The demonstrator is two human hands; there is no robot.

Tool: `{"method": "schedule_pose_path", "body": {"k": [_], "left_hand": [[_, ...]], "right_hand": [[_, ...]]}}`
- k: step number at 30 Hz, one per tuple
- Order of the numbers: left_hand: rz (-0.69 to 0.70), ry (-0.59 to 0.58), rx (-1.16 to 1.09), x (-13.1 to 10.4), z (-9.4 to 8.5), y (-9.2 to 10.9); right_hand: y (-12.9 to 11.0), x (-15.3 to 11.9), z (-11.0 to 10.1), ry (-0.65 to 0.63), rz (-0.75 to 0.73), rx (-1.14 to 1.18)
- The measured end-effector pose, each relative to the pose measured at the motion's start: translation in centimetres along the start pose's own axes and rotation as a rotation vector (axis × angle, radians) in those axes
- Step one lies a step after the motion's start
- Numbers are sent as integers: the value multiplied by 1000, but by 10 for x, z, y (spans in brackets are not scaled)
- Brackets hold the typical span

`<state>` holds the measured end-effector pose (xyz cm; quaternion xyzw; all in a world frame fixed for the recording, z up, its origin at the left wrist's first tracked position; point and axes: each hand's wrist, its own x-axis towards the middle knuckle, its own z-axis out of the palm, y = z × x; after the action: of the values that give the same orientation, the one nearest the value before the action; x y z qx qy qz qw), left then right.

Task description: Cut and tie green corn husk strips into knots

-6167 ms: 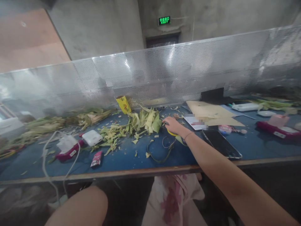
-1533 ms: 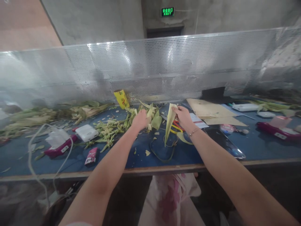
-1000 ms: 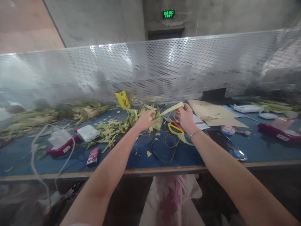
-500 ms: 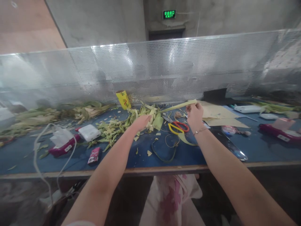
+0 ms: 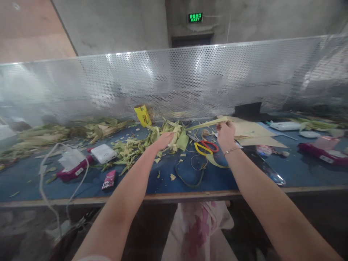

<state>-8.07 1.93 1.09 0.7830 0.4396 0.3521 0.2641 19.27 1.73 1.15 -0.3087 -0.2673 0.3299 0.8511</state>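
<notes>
A long pale green leaf strip (image 5: 208,124) runs from the leaf pile to my right hand (image 5: 226,131), whose fingers are closed on its right end. My left hand (image 5: 164,140) rests at the right side of the pile of cut leaves (image 5: 133,148); its fingers are pressed together among the leaves, and what they grip is too small to make out. A broad green leaf piece (image 5: 182,141) lies just right of it. Between my hands are scissors with yellow and red handles (image 5: 202,148). A thin green strip loop (image 5: 190,185) lies nearer the front edge.
A yellow cup (image 5: 143,115) stands at the back. On the left are a white device (image 5: 103,153), a pink packet (image 5: 108,179), a tissue pack (image 5: 73,170) and a white cable. Brown paper sheets (image 5: 252,130) and a dark phone-like slab (image 5: 268,168) lie right.
My left hand has shifted very slightly left. My right hand still holds the strip, nearly in the same place, with its fingers turned a little.
</notes>
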Motion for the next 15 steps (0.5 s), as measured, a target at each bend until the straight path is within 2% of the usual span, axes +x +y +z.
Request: {"method": "schedule_pose_path", "body": {"k": [2, 8, 15], "left_hand": [[-11, -47, -29, 0, 0, 3], [-23, 9, -124, -2, 1, 10], [-77, -131, -572, 6, 19, 13]], "right_hand": [[1, 0, 0, 2, 14, -18], [2, 0, 0, 5, 19, -20], [6, -5, 3, -58, -1, -151]]}}
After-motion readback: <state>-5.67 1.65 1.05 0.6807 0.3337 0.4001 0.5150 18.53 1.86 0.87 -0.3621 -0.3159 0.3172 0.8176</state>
